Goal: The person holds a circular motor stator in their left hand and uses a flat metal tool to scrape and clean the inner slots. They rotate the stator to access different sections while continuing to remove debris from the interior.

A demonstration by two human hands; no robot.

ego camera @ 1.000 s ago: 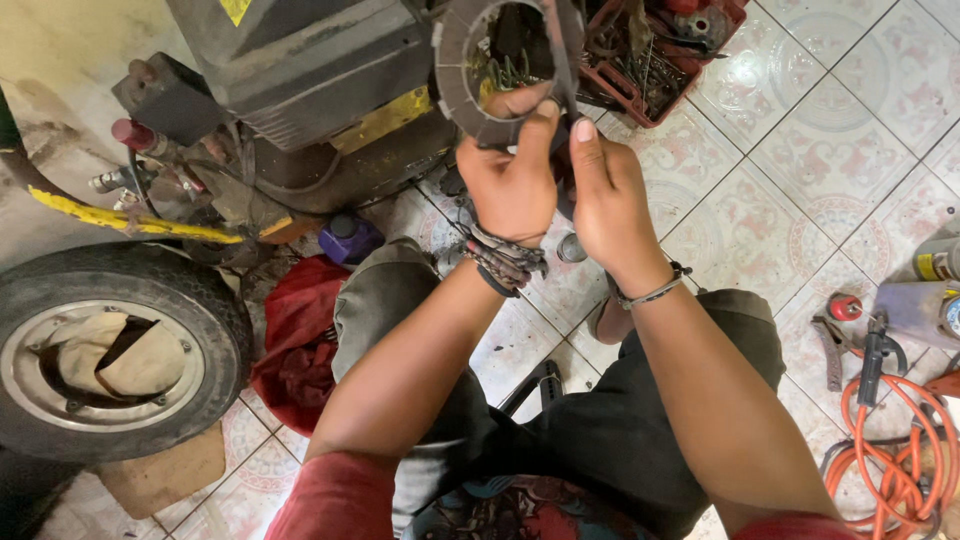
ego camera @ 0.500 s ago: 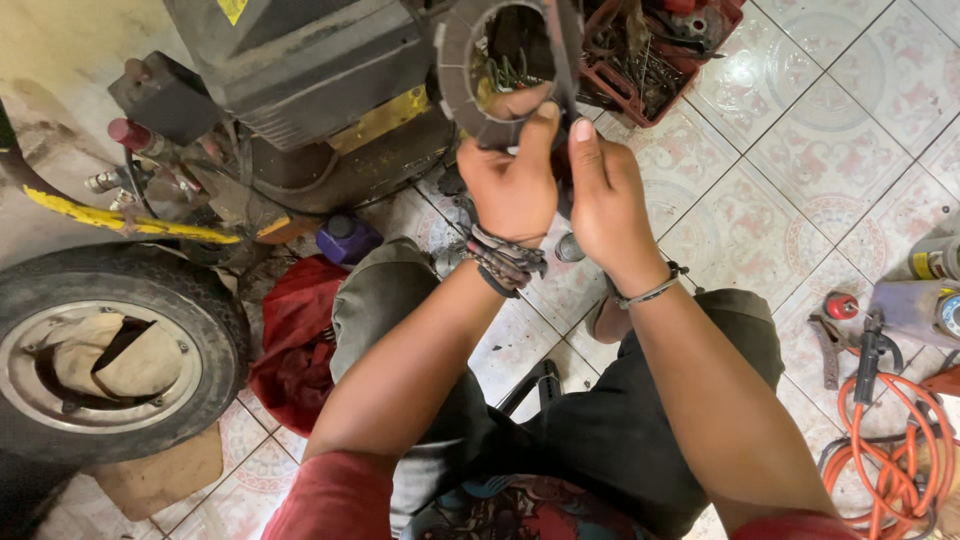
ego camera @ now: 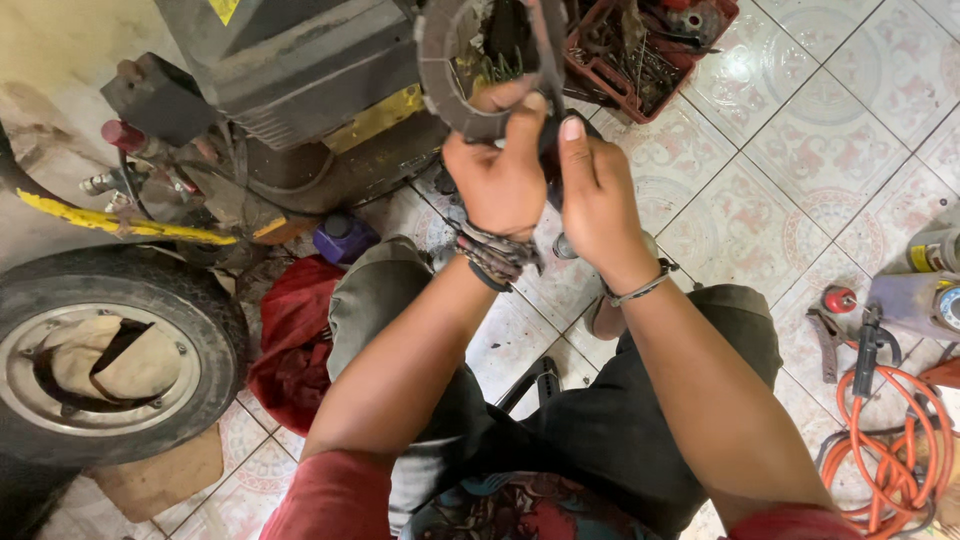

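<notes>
My left hand (ego camera: pixel 497 178) and my right hand (ego camera: pixel 592 190) are raised together in front of me, both gripping a worn grey ring-shaped part (ego camera: pixel 440 75) with a dark strap-like piece (ego camera: pixel 548 45) across its open middle. The left thumb and fingers pinch the ring's lower edge. The right hand clasps the dark piece just beside it, thumb up. Braided bands circle my left wrist and a thin bracelet my right. I sit on the tiled floor with knees bent.
A dark machine housing (ego camera: pixel 290 70) with yellow trim stands ahead. A tyre on a rim (ego camera: pixel 105 360) lies at left, red cloth (ego camera: pixel 295 340) beside it. A red crate of tools (ego camera: pixel 650 50) sits far right; orange hose (ego camera: pixel 890 450) and pliers (ego camera: pixel 865 345) lie right.
Both hands and the ring have shifted slightly upward in view. The grip on the ring looks the same.
</notes>
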